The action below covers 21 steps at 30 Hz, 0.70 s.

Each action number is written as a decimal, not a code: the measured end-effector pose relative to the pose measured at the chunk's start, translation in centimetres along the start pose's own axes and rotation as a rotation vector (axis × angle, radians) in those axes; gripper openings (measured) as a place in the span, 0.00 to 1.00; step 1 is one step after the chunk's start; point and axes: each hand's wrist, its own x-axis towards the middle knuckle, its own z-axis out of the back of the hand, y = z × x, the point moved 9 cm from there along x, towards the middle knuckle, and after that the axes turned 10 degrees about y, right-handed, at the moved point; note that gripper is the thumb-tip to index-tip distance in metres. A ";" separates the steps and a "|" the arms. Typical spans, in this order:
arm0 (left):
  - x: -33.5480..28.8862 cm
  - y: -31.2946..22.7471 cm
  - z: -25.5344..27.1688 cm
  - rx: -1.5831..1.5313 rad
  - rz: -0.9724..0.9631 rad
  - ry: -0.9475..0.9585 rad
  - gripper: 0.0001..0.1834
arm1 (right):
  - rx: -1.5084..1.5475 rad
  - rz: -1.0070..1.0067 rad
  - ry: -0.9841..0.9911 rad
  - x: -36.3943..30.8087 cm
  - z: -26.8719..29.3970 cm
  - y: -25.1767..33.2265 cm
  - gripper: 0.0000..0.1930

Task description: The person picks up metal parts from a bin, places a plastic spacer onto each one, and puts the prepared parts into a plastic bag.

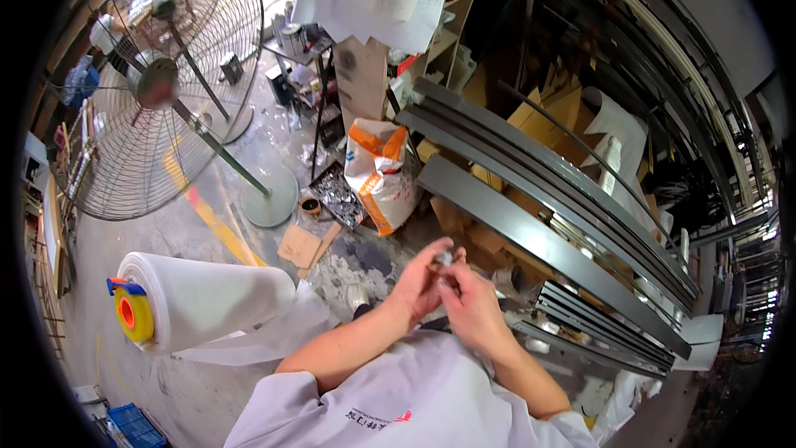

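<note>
My left hand (418, 285) and my right hand (474, 302) meet in front of my chest. Between their fingertips is a small greyish-white thing (444, 258), too small to name. Both sets of fingers are closed around it and partly hide it. Just beyond and to the right of my hands, a wide dark grey metal profile (531, 228) runs slantwise, with several narrower profiles (547, 170) behind it. Another stack of thin dark profiles (601, 325) lies lower, right of my right forearm.
A big white roll of sheeting (217, 294) stands at left, with a yellow tape roll (131, 313) at its end. Wire-cage fans (157, 87) stand far left. Ahead are a white-orange sack (380, 182), cardboard pieces (305, 245) and a shelf with paper sheets (373, 2).
</note>
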 end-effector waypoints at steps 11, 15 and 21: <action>0.1 -9.8 0.9 -0.361 -0.099 0.331 0.14 | 0.366 0.031 0.110 5.5 -6.8 5.7 0.27; 0.2 -11.3 1.1 -0.418 -0.117 0.327 0.15 | 0.322 0.023 0.166 6.3 -7.8 7.3 0.30; 1.2 -12.3 1.6 -0.509 -0.116 0.312 0.15 | 0.282 0.034 0.287 7.8 -8.4 7.1 0.31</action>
